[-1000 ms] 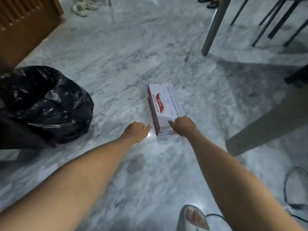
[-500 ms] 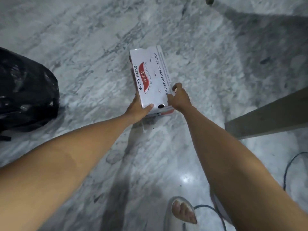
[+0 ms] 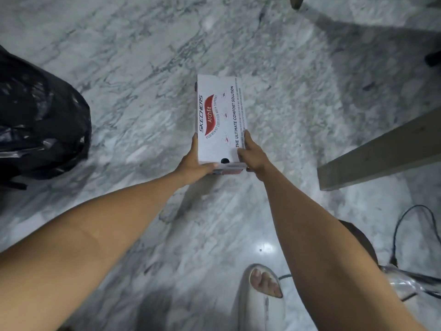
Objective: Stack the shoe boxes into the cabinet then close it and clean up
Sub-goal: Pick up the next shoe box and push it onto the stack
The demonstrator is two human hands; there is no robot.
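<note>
At nine o'clock a black rubbish bag point(image 3: 40, 120) sits on the marble floor point(image 3: 133, 56). The left hand point(image 3: 193, 164) grips the near left corner of the white shoe box point(image 3: 220, 120), thumb across its end. The box is held at centre, above the floor, lid up. The right hand point(image 3: 253, 155) clamps the near right edge. At three o'clock stands a table leg point(image 3: 379, 149); at five o'clock, a sandalled foot point(image 3: 262, 297).

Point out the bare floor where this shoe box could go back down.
Bare marble lies beyond the shoe box, between the black trash bag and the wooden beam. More lies below the left hand and right hand. Crowded: lower right, around the slippered foot and cable.
</note>
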